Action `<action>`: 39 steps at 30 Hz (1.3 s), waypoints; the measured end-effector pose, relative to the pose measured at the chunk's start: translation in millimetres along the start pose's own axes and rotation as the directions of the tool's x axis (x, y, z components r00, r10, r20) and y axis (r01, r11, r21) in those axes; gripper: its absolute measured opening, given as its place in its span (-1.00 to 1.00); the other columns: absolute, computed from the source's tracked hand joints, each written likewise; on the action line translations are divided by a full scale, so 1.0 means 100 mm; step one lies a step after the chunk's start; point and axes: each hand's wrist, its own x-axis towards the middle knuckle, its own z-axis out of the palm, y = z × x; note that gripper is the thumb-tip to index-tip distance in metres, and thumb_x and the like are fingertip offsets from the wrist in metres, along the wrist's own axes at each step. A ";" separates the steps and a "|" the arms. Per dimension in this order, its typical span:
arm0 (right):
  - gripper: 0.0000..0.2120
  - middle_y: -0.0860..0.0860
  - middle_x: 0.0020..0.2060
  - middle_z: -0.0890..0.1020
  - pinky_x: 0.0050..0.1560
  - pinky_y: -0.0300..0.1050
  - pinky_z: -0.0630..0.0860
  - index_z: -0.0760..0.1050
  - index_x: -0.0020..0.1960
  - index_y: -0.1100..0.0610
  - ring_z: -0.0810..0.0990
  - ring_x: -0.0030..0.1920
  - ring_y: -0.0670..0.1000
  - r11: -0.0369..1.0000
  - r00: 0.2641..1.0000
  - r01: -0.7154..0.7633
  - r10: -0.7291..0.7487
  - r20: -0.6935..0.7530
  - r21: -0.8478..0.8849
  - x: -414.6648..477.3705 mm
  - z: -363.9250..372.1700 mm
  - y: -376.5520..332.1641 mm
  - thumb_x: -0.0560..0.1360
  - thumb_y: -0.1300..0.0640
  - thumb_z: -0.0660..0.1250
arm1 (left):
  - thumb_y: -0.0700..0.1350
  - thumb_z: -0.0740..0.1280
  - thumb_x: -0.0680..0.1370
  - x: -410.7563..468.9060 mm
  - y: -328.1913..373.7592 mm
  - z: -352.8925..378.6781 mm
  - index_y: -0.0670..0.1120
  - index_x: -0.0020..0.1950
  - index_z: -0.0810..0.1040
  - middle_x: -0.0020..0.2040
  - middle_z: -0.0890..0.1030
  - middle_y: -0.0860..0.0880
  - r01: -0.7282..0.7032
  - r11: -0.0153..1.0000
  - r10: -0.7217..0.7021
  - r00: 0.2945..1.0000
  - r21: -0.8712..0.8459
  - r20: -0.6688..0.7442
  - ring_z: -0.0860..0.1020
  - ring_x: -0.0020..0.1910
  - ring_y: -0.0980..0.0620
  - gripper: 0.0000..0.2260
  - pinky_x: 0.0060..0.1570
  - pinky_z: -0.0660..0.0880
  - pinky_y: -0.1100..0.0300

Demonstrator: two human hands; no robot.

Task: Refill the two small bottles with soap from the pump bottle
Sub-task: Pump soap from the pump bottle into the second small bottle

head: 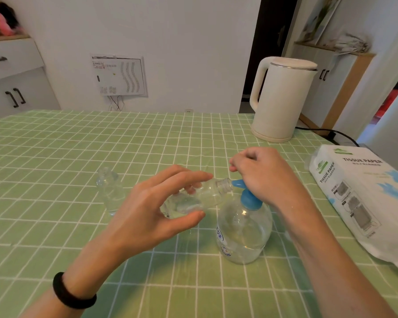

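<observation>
Green checked tablecloth [55,157] covers the table before you, with white cabinets [14,72] at ten o'clock and a printed sheet [120,75] on the wall at eleven.

Your left hand [147,210], a black band [71,297] on its wrist, holds one small bottle [207,196] at the centre of the table. The thumb is under the clear body and the fingers lie curved over it. The bottle is tipped nearly flat and has no cap. Its threaded neck points toward three o'clock and sits just beside the tip of the blue nozzle [236,182]; you cannot tell whether the two touch.

Your right hand [269,177] rests on top of the blue pump head [248,200]. Its fingers are curled into a loose fist, and nothing shows inside them.

The pump bottle [244,235] stands upright on the cloth directly beneath that hand, at about four o'clock from the held bottle. It is clear, with a blue-and-white label on its left side.

The second small bottle [108,191] stands upright and uncapped at nine o'clock from your left hand, apart from it.

A cream kettle [283,99] stands at one o'clock near the table's far edge. A pack marked TISSUE PAPER [359,196] lies at three o'clock along the right edge.
</observation>
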 end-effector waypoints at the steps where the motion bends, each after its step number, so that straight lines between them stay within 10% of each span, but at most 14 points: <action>1: -0.68 0.14 -0.03 0.73 -0.19 -0.10 0.51 0.66 0.03 0.25 0.68 -0.06 0.13 1.000 1.000 0.003 -0.003 -0.009 -0.005 0.00 0.00 0.00 0.56 0.04 0.25 | 0.04 0.51 0.54 0.00 0.00 0.01 0.08 0.42 0.55 0.15 0.64 0.14 -0.004 1.000 0.004 1.000 0.001 0.002 0.65 0.10 0.09 -0.55 0.07 0.60 0.15; 15: -0.71 -0.08 -0.51 0.51 -0.32 -0.12 0.41 0.66 -0.03 0.21 0.44 -0.44 -0.07 1.000 1.000 -0.003 0.003 -0.005 0.004 0.02 0.03 0.03 0.55 0.03 0.27 | 0.03 0.52 0.54 0.00 -0.02 0.01 0.08 0.43 0.55 0.17 0.64 0.12 0.006 1.000 -0.006 1.000 -0.005 0.000 0.65 0.12 0.09 -0.54 0.06 0.61 0.13; 28: -0.71 0.13 -0.03 0.72 -0.07 -0.11 0.59 0.66 -0.02 0.22 0.69 -0.04 0.01 0.999 1.000 0.004 -0.004 -0.007 0.046 0.01 0.02 -0.01 0.56 0.06 0.25 | 0.02 0.53 0.54 0.01 -0.01 0.01 0.05 0.42 0.57 0.16 0.64 0.13 0.011 1.000 -0.011 1.000 -0.007 -0.004 0.65 0.10 0.08 -0.54 0.05 0.60 0.13; 34: -0.73 -0.16 -0.62 0.40 -0.39 -0.16 0.36 0.67 -0.06 0.19 0.37 -0.57 -0.15 0.998 1.000 -0.003 0.003 -0.006 0.058 0.01 0.02 0.03 0.56 0.04 0.27 | 0.04 0.51 0.54 0.00 0.02 0.02 0.06 0.42 0.57 0.15 0.64 0.12 0.003 1.000 -0.003 1.000 0.003 0.001 0.65 0.11 0.07 -0.55 0.08 0.58 0.18; 39: -0.75 -0.04 -0.32 0.70 -0.37 -0.22 0.40 0.66 -0.11 0.10 0.58 -0.38 -0.18 0.998 0.998 0.054 -0.052 -0.036 0.041 -0.02 -0.03 -0.02 0.56 -0.01 0.28 | 0.05 0.50 0.55 -0.01 0.03 0.01 0.06 0.42 0.56 0.16 0.63 0.13 0.002 1.000 -0.002 1.000 0.013 0.007 0.64 0.11 0.09 -0.55 0.09 0.56 0.23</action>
